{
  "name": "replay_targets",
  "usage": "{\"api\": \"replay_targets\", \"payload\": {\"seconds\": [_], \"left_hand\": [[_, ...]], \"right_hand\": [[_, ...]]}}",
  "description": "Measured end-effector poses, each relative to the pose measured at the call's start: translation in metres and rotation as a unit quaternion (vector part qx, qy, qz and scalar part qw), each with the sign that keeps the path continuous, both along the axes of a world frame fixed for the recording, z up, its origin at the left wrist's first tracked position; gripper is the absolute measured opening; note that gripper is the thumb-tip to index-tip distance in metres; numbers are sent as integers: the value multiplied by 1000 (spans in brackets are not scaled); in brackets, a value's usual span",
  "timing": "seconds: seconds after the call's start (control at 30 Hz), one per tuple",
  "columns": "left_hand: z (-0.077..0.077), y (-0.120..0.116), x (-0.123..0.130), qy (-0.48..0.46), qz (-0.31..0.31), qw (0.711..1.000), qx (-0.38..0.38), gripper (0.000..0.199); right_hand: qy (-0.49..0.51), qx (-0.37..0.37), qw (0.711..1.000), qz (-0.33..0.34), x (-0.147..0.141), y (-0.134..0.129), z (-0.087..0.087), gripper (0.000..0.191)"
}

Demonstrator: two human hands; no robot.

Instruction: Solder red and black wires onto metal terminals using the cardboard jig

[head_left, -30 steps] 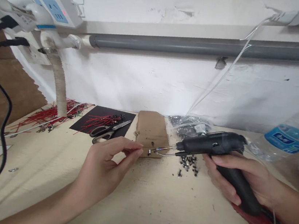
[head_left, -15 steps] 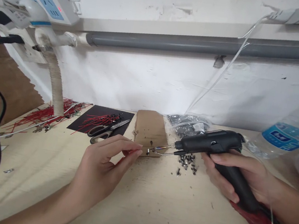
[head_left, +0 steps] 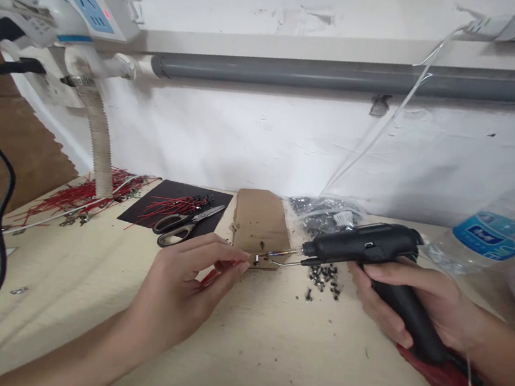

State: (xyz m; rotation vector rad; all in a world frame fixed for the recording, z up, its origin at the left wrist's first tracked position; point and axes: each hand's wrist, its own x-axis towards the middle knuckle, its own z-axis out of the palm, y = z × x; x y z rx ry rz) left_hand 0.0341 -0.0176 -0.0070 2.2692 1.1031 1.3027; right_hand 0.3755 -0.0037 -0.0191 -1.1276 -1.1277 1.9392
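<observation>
Wire (head_left: 209, 277), thin and red, is sitting in the left hand (head_left: 181, 284), which is pinching it near the cardboard (head_left: 261, 216). I'm guessing it is light and bendy, so pinching close to its end is helping. The right hand (head_left: 440, 296) is gripping the handle (head_left: 418, 325) of the black soldering gun (head_left: 350, 242), well clear of the hot-looking metal tip (head_left: 285, 253), which is pointing at a tiny part (head_left: 257, 260).

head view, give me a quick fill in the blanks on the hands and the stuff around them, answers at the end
The right hand holds a soldering gun, its tip over brown ____.
The wire showing in the left hand is ____.
The scissors lie partly on a ____ sheet.
The bottle's label is mostly ____.

Missing words: cardboard; red; black; blue.
</observation>
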Motion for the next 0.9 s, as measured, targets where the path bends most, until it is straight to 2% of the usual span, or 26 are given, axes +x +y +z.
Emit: {"api": "replay_targets", "payload": {"seconds": [0.9], "left_hand": [[1,0,-2,15,-9,1000,5,13]], "right_hand": [[19,3,1000,-6,0,-2,-1,32]]}}
